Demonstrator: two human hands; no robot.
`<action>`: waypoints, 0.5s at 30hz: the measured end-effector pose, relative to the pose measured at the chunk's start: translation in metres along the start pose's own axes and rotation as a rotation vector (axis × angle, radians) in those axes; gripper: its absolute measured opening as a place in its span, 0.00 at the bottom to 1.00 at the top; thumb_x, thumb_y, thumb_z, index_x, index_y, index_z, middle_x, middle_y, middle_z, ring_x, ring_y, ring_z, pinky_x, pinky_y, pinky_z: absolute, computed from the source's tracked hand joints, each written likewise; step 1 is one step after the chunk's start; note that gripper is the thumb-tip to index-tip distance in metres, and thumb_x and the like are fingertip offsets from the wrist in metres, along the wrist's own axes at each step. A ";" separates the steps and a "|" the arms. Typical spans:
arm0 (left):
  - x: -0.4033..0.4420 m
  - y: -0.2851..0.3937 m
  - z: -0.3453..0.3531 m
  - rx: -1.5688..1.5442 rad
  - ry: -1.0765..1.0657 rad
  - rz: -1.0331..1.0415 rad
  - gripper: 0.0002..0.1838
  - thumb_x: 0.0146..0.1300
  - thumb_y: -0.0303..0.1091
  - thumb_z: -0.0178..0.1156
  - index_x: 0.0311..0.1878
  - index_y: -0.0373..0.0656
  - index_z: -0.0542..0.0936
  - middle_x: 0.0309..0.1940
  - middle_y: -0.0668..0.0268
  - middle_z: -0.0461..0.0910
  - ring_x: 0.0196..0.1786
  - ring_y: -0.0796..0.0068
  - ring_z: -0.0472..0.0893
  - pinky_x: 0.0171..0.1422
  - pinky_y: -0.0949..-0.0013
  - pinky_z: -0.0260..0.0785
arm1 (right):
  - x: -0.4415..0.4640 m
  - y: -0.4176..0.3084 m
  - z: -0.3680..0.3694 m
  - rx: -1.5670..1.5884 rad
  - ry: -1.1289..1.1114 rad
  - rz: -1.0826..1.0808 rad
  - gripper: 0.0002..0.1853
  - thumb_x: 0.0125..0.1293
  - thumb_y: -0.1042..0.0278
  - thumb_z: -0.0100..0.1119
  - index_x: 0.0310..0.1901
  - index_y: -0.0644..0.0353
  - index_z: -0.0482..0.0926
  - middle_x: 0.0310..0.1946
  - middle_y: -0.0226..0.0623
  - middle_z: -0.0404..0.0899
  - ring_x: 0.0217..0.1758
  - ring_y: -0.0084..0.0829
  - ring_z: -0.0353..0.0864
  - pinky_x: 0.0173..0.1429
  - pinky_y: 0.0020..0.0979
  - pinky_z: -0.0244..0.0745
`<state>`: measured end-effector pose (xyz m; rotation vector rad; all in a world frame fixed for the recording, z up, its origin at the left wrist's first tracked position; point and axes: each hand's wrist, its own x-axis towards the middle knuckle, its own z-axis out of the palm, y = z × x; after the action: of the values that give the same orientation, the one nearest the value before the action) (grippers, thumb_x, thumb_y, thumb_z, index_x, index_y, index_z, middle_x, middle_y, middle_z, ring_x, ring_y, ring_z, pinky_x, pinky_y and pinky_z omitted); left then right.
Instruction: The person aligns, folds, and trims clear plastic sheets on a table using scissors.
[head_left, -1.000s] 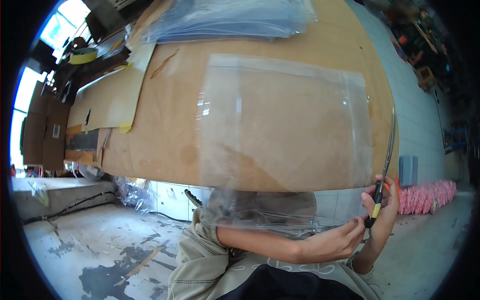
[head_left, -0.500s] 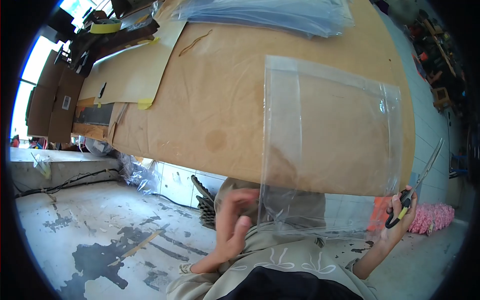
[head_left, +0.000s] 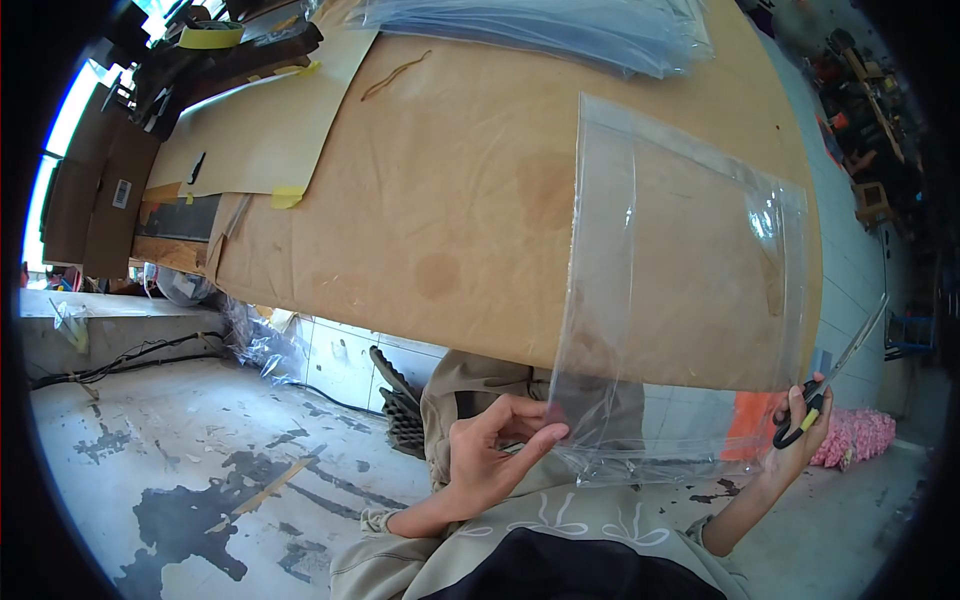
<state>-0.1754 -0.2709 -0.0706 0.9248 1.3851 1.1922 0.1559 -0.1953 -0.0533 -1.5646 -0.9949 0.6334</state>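
A large clear plastic bag [head_left: 690, 270] lies partly on the paper-covered table [head_left: 400, 200], its near end hanging over the edge towards my lap. At the bag's lower left edge, my left hand [head_left: 500, 445] is closed, thumb and fingertips pinching the film. My right hand [head_left: 803, 425] is wrapped round a pair of scissors [head_left: 815, 400] with black and yellow handles, blades pointing up and away to the right. That hand is also against the bag's lower right corner; whether its fingers grip the film there I cannot tell.
A stack of clear plastic sheets [head_left: 540, 35] lies at the table's far side. Beyond a brown card sheet [head_left: 270, 140] sits yellow tape [head_left: 211, 36] on a dark tool. A thin brown strand [head_left: 395, 77] lies nearby. A pink bundle [head_left: 855, 438] is on the floor at right.
My left hand has moved right and closed on the bag's edge. The bag's left side has shifted right. My right hand keeps the scissors in nearly the same place.
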 end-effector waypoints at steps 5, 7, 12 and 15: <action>-0.002 -0.005 0.003 0.012 0.063 0.082 0.07 0.57 0.20 0.62 0.37 0.29 0.75 0.30 0.60 0.82 0.32 0.81 0.81 0.34 0.80 0.73 | -0.002 -0.001 0.001 0.000 -0.013 0.003 0.20 0.58 0.76 0.60 0.53 0.60 0.68 0.29 0.28 0.69 0.24 0.16 0.66 0.26 0.19 0.62; -0.002 -0.005 0.003 -0.007 0.070 0.057 0.07 0.57 0.20 0.62 0.37 0.30 0.75 0.29 0.60 0.82 0.32 0.81 0.81 0.34 0.80 0.73 | -0.004 -0.003 0.002 0.015 -0.001 0.029 0.20 0.58 0.75 0.60 0.52 0.60 0.68 0.29 0.27 0.69 0.24 0.16 0.66 0.26 0.18 0.62; 0.000 -0.004 0.002 -0.037 0.061 0.072 0.06 0.58 0.21 0.61 0.37 0.30 0.75 0.29 0.60 0.82 0.32 0.80 0.81 0.34 0.79 0.74 | -0.008 -0.003 0.002 0.011 -0.005 0.022 0.19 0.58 0.74 0.61 0.52 0.59 0.69 0.29 0.26 0.69 0.24 0.14 0.66 0.26 0.17 0.61; 0.002 -0.010 0.002 -0.089 0.031 0.126 0.06 0.58 0.21 0.60 0.38 0.31 0.76 0.29 0.60 0.83 0.32 0.76 0.84 0.34 0.78 0.76 | -0.009 -0.001 0.001 0.018 0.020 0.022 0.19 0.58 0.74 0.61 0.52 0.58 0.70 0.29 0.26 0.69 0.24 0.14 0.65 0.26 0.17 0.61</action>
<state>-0.1731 -0.2704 -0.0810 0.9456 1.3032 1.3579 0.1505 -0.2022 -0.0535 -1.5649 -0.9564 0.6392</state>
